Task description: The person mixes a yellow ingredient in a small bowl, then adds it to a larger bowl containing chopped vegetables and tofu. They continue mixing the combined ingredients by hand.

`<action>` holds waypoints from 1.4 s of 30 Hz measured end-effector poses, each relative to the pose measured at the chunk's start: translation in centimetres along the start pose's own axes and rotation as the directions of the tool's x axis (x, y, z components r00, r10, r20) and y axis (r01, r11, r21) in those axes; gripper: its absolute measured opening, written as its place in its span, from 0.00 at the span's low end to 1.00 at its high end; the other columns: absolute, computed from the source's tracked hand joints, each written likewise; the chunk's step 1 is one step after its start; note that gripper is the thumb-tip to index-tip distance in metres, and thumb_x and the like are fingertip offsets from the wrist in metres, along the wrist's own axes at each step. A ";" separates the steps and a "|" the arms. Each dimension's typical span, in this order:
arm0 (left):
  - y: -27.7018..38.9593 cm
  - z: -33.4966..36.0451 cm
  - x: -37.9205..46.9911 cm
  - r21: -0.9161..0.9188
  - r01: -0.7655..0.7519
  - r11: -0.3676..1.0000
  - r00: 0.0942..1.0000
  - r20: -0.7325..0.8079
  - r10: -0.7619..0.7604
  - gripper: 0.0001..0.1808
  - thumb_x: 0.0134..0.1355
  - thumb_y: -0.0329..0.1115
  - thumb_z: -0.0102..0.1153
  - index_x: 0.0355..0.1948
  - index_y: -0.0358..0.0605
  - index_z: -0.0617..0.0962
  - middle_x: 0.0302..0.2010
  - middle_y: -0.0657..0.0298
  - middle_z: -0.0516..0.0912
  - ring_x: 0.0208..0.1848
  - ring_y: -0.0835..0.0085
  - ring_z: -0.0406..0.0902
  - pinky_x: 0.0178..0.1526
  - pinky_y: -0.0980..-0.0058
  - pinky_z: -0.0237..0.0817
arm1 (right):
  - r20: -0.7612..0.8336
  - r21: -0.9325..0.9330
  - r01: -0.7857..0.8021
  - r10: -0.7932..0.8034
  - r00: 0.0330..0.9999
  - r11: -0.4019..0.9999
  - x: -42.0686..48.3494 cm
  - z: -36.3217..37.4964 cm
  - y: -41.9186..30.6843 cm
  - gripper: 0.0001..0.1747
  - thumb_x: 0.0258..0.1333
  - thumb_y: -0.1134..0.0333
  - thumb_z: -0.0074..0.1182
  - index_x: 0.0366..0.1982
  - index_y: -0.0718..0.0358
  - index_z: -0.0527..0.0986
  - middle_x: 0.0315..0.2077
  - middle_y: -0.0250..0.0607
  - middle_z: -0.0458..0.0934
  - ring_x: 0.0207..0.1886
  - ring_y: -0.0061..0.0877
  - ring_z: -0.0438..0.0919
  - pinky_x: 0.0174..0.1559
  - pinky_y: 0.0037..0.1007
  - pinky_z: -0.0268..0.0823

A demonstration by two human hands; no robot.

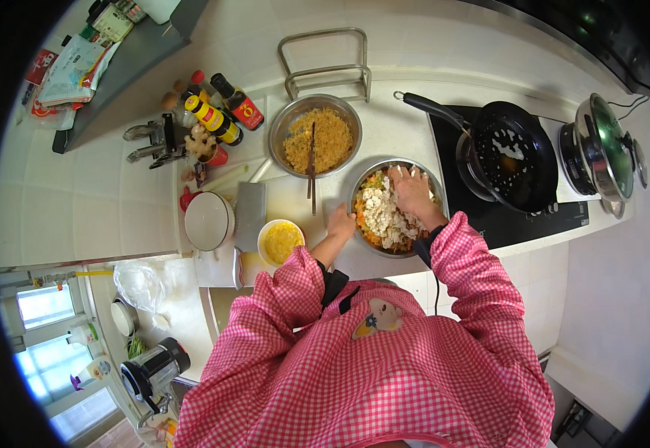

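Note:
My right hand presses its fingers into a crumbly pale mixture over orange and green chopped bits in a steel bowl. The fingertips are partly sunk in it, and whitish bits cling to them. At the left rim of that bowl, my left hand grips the edge. Behind and to the left, a second steel bowl holds a yellow-brown grainy food, with chopsticks lying across it. A small white bowl of yellow beaten egg stands left of my left forearm.
A cleaver lies on a cutting board, beside an empty-looking white bowl. Sauce bottles and ginger stand at the back left. On the right, a black frying pan is on the cooktop, near a lidded pot.

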State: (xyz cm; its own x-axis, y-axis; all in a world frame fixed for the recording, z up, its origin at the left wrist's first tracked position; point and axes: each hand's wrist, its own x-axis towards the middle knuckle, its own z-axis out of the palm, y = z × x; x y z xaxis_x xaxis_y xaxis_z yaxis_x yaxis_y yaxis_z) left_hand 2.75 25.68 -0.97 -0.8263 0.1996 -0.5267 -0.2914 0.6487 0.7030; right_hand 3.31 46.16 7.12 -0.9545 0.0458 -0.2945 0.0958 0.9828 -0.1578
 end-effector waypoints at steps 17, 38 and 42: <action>-0.4 0.3 0.1 -0.032 0.025 0.999 1.000 0.000 -0.025 0.11 0.60 0.33 0.52 0.40 0.37 0.72 0.32 0.46 0.81 0.24 0.56 0.80 0.30 0.61 0.70 | -0.108 -0.166 0.201 -0.221 0.969 0.965 -2.2 2.4 -1.1 0.23 0.46 0.72 0.54 0.48 0.61 0.67 0.42 0.57 0.70 0.48 0.54 0.71 0.50 0.48 0.63; -1.1 0.5 1.6 0.158 0.007 0.987 1.000 0.002 -0.007 0.15 0.59 0.37 0.52 0.41 0.37 0.73 0.40 0.45 0.80 0.44 0.49 0.77 0.45 0.56 0.68 | -0.162 -0.117 0.316 -0.332 0.929 0.941 -3.8 2.1 1.1 0.10 0.43 0.75 0.49 0.33 0.67 0.69 0.15 0.47 0.76 0.22 0.37 0.79 0.24 0.38 0.70; -1.1 0.5 1.7 0.149 0.005 0.989 1.000 -0.005 -0.005 0.15 0.59 0.37 0.53 0.41 0.36 0.74 0.40 0.45 0.80 0.44 0.49 0.77 0.45 0.56 0.68 | -0.069 0.006 0.185 -0.184 0.980 0.983 -4.6 0.7 0.7 0.18 0.46 0.71 0.51 0.41 0.69 0.66 0.24 0.51 0.78 0.28 0.39 0.80 0.30 0.39 0.71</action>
State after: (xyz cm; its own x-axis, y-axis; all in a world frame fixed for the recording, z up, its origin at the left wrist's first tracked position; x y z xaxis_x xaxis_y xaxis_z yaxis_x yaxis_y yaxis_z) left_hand 1.93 25.61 -2.86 -0.8272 0.1933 -0.5276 -0.2208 0.7517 0.6215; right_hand 7.94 46.49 7.75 -0.9731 -0.1239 -0.1943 -0.0809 0.9732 -0.2152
